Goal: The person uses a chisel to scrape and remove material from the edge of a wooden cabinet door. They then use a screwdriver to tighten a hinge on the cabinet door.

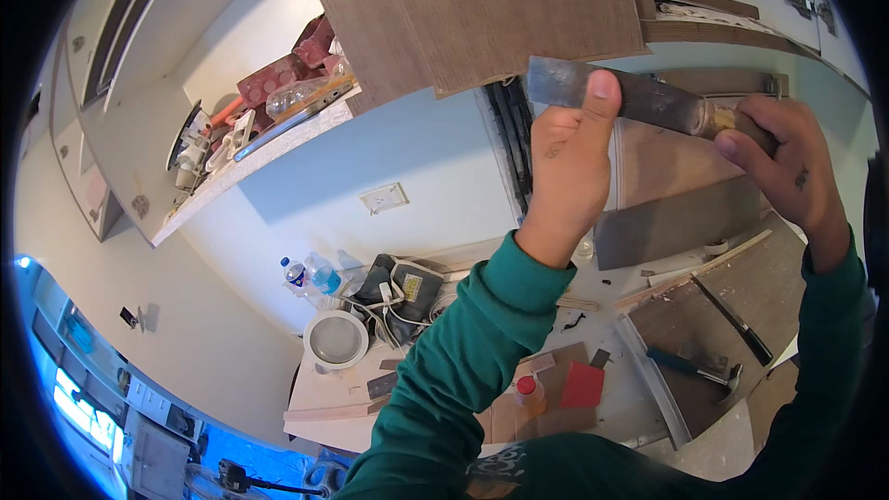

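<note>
Raised in front of the wall cabinets, a broad chisel (662, 104) lies between my two hands, its grey blade end pointing left. My left hand (571, 153) grips the blade, thumb pressed on its flat face near the cutting end. At the other end my right hand (787, 157) is closed round the worn handle, beside a yellowish collar. Just above the blade is the lower edge of a brown wood-grain cabinet panel (491, 9). Both forearms wear green sleeves.
Below, a hammer (690, 366) and a black-handled tool (736, 324) lie on a brown board. Bottles, a round white light (335, 340), cables and a red square (582, 384) sit on the worktop. The open shelf (269, 153) at upper left holds clutter.
</note>
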Demonstrator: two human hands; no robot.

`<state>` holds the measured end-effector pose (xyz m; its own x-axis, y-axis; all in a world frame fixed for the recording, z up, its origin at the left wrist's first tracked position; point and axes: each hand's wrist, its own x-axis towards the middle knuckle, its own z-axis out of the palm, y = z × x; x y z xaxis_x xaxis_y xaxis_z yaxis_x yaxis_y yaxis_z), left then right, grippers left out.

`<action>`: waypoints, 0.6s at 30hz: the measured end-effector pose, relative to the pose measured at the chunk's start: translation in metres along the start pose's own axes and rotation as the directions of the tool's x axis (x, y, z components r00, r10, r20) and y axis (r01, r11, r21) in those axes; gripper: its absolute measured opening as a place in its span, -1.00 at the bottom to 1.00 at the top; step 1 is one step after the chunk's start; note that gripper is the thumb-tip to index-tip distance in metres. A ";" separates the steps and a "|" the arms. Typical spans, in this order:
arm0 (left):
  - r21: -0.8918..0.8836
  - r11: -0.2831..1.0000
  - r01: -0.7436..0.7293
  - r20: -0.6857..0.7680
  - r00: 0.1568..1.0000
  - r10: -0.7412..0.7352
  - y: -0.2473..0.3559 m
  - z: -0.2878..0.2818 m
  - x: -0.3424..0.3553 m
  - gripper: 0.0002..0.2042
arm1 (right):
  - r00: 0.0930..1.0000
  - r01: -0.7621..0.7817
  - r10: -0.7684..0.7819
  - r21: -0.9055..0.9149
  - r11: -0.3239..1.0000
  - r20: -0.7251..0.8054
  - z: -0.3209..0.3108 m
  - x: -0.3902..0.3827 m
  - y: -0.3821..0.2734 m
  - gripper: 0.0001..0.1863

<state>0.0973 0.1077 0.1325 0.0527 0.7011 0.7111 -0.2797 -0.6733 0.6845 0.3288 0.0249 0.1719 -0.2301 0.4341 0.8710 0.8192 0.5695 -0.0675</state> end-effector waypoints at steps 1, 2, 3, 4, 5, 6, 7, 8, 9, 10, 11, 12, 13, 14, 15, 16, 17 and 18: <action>0.032 0.999 0.016 0.004 1.000 -0.016 -0.001 0.001 0.003 -0.48 | 1.000 -0.010 0.010 -0.008 1.000 -0.004 -0.001 0.000 0.001 -0.54; 0.041 0.998 0.042 0.000 0.999 -0.042 0.006 -0.008 0.003 -0.49 | 0.999 -0.009 0.010 -0.046 0.999 0.035 -0.001 0.004 -0.003 -0.54; 0.001 0.999 0.037 0.016 0.999 -0.037 0.008 -0.008 0.003 -0.50 | 0.998 -0.013 0.016 -0.056 0.998 0.056 -0.001 0.006 -0.008 -0.54; -0.034 0.999 0.025 0.028 0.999 -0.024 0.010 -0.010 0.004 -0.51 | 0.997 -0.010 0.014 -0.061 0.998 0.072 0.001 0.009 -0.012 -0.54; -0.120 0.993 -0.014 0.056 0.998 0.021 0.008 -0.007 0.005 -0.51 | 0.997 -0.013 0.016 -0.040 0.999 0.070 0.002 0.009 -0.015 -0.55; -0.207 0.977 -0.051 0.079 0.994 0.069 0.006 -0.004 0.006 -0.51 | 0.997 -0.017 0.018 -0.019 1.000 0.069 0.003 0.009 -0.017 -0.55; -0.226 0.972 -0.061 0.081 0.993 0.081 0.007 -0.005 0.007 -0.51 | 0.997 -0.027 0.028 -0.013 1.000 0.067 0.002 0.007 -0.013 -0.55; -0.246 0.967 -0.071 0.079 0.992 0.093 0.007 -0.006 0.007 -0.51 | 0.997 -0.038 0.038 -0.007 0.999 0.065 0.000 0.004 -0.005 -0.55; -0.201 0.978 -0.056 0.057 0.996 0.068 0.007 -0.010 0.007 -0.52 | 0.997 -0.048 0.048 0.000 0.999 0.064 -0.001 0.003 -0.001 -0.55; -0.165 0.986 -0.037 0.035 0.998 0.044 0.005 -0.014 0.007 -0.52 | 0.997 -0.048 0.048 -0.003 0.999 0.068 -0.001 0.003 -0.003 -0.55; -0.129 0.991 -0.018 0.011 1.000 0.019 0.004 -0.018 0.006 -0.52 | 0.996 -0.048 0.048 -0.005 0.999 0.072 0.000 0.003 -0.008 -0.55; -0.093 0.996 0.003 -0.013 1.000 -0.004 0.004 -0.023 0.006 -0.52 | 0.999 -0.024 0.025 -0.015 1.000 0.045 0.002 0.005 -0.013 -0.55; -0.106 0.994 -0.020 0.000 1.000 0.020 0.007 -0.024 0.005 -0.52 | 1.000 -0.002 0.003 -0.022 1.000 0.020 0.006 0.006 -0.017 -0.55; -0.138 0.989 -0.044 0.017 0.999 0.047 0.012 -0.024 0.004 -0.52 | 0.998 0.042 -0.043 -0.040 0.998 -0.035 0.014 0.009 -0.022 -0.55; -0.160 0.986 -0.057 0.035 0.997 0.063 0.013 -0.021 0.003 -0.52 | 0.998 0.042 -0.044 -0.043 0.998 -0.041 0.014 0.008 -0.021 -0.55; -0.160 0.985 -0.065 0.037 0.997 0.072 0.014 -0.021 0.003 -0.52 | 0.998 0.050 -0.052 -0.042 0.998 -0.047 0.016 0.009 -0.024 -0.55; -0.142 0.988 -0.058 0.035 0.997 0.064 0.012 -0.022 0.003 -0.52 | 1.000 0.015 -0.015 -0.025 1.000 -0.005 0.011 0.008 -0.022 -0.55; -0.108 0.993 -0.041 0.029 0.999 0.044 0.008 -0.023 0.002 -0.52 | 0.999 -0.021 0.022 -0.009 1.000 0.038 0.009 0.006 -0.020 -0.55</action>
<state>0.0736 0.1094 0.1357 0.0681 0.6637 0.7449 -0.3833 -0.6720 0.6337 0.3066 0.0223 0.1742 -0.2325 0.4728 0.8499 0.8287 0.5537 -0.0814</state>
